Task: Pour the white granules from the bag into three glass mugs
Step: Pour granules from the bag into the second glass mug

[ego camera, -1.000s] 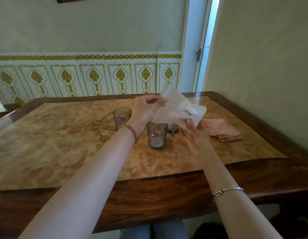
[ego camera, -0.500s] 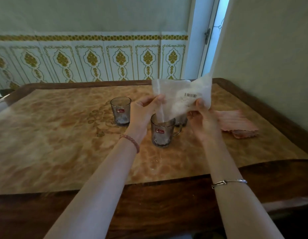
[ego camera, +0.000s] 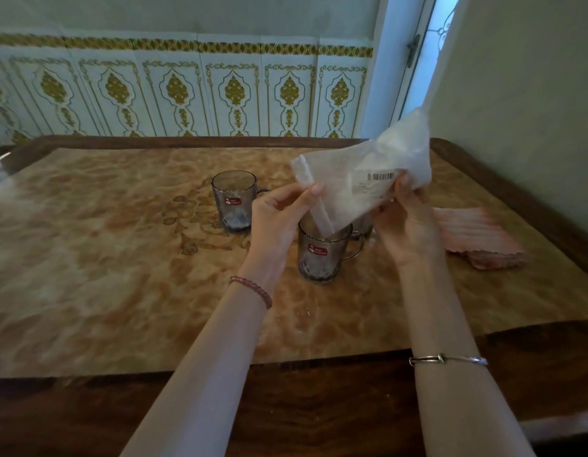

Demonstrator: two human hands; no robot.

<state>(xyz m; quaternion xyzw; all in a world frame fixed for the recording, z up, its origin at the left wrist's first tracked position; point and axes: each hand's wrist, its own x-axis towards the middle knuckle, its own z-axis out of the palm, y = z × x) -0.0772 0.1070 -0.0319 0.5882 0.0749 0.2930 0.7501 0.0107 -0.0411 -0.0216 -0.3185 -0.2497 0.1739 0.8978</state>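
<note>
**A:** So going from the left — most of that side of the worktop (ego camera: 88, 275) is just the marbled brown surface with a dark wood rim. First real thing is a smoky glass mug (ego camera: 234, 201) with a little red sticker, standing upright by itself toward the back. Looks like a bit of something pale sits at the bottom, but it's hard to be sure.

**B:** And the hands?

**A:** The left hand (ego camera: 279, 219), beaded bracelet (ego camera: 253, 288) on the wrist, is pinched on the bag's open edge, thumb and fingers closed on the plastic. That edge points down into the second mug (ego camera: 322, 255), the nearest one, same red sticker, handle to the right. A narrow corner of the bag (ego camera: 368, 179) dips right inside its rim. Contents of that mug are too blurry to call.

**B:** Third mug?

**A:** Barely visible — the third mug (ego camera: 363, 225) sits just behind the second one, mostly hidden by the bag and the right hand (ego camera: 408, 225). That hand grips the bag's raised end near the barcode label, so the bag tilts down toward the left. White granules show through the clear plastic. Silver bangle (ego camera: 447, 359) on that arm.

**B:** Anything further right?

**A:** A folded pink cloth (ego camera: 477, 239) lying flat on the worktop, near the right hand.
</note>
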